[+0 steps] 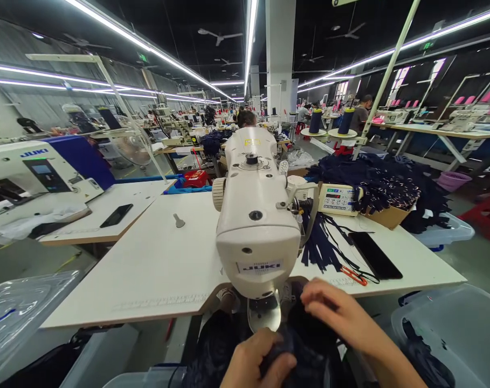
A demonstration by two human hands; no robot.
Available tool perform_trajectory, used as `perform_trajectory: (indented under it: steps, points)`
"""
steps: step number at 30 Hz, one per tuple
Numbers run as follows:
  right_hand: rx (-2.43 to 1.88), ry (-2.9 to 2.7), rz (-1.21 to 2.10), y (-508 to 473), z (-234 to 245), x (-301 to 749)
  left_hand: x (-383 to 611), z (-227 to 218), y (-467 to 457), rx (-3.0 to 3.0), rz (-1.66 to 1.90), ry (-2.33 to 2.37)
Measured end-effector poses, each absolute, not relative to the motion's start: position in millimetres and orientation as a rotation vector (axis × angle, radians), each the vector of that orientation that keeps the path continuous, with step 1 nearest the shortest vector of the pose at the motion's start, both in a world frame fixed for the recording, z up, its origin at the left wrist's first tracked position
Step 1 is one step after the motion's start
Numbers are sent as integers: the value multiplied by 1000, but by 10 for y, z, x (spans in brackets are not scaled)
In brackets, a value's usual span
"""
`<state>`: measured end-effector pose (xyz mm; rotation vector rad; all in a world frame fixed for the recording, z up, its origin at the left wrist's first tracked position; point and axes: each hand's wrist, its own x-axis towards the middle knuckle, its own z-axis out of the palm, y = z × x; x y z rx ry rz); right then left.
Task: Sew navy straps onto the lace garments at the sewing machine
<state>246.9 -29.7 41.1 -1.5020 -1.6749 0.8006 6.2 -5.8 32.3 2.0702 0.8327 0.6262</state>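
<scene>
A white JUKI sewing machine stands on the white table right in front of me. Under its head lies dark navy fabric. My left hand is at the bottom centre, fingers curled and pinching a fold of that fabric. My right hand reaches in from the right, its fingers bent and pressing on the fabric beside the machine's needle area, which the machine head hides.
Navy strips, red snips, a black phone, a control box and a cardboard box of navy pieces lie to the right. A second phone rests on the left table. Clear bins flank me. Other workers sit far back.
</scene>
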Motion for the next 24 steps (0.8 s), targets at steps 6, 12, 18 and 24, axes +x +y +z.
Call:
perform_trajectory:
  steps: [6, 12, 18, 24]
  points:
    - [-2218, -1318, 351, 419, -238, 3252, -85, 457, 63, 1983, 533, 1023]
    - [-2312, -1380, 290, 559, -451, 3367, -80, 402, 212, 2613, 843, 1136]
    - [-2184, -1465, 416, 413, -346, 3449, -23, 272, 221, 2905, 1107, 1062]
    - [-2158, -1399, 486, 409, -379, 3489, 3, 281, 144, 2995, 1043, 932]
